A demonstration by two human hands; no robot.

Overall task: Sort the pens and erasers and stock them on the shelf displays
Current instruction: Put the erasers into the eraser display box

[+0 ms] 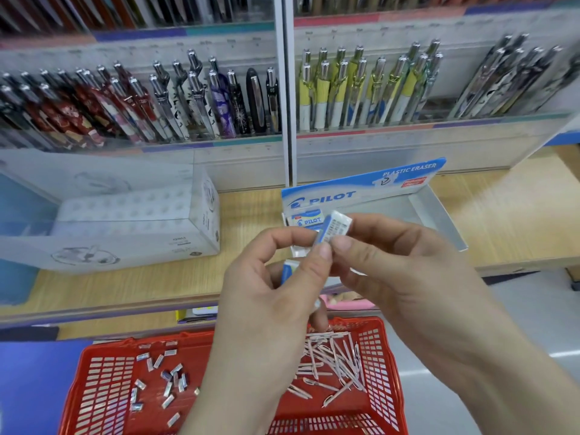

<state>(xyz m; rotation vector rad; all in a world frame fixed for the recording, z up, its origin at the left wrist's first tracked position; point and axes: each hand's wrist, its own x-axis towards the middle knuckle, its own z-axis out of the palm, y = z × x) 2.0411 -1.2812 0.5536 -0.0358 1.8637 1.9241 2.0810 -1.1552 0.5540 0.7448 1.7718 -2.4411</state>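
Thumb and forefinger of the left hand (270,287) nip the lower end of an eraser (337,227), while its curled lower fingers keep a spare eraser (287,270) against the palm. The right hand (408,277) pinches the upper end between thumb and fingers. Both hands hang over the shelf (502,208), near its front edge. The eraser's long axis tilts up and to the right, barcode face towards the camera. The box (430,211) lies just beyond the hands, its tray running rightwards along the shelf, with a stocked eraser (306,218) standing at its left end, right behind the held one. The right hand is nearer the bare tray, so the next move is probably forward and slightly right from that hand. Loose erasers (166,381) and pens (332,356) wait in the basket (103,375) below.
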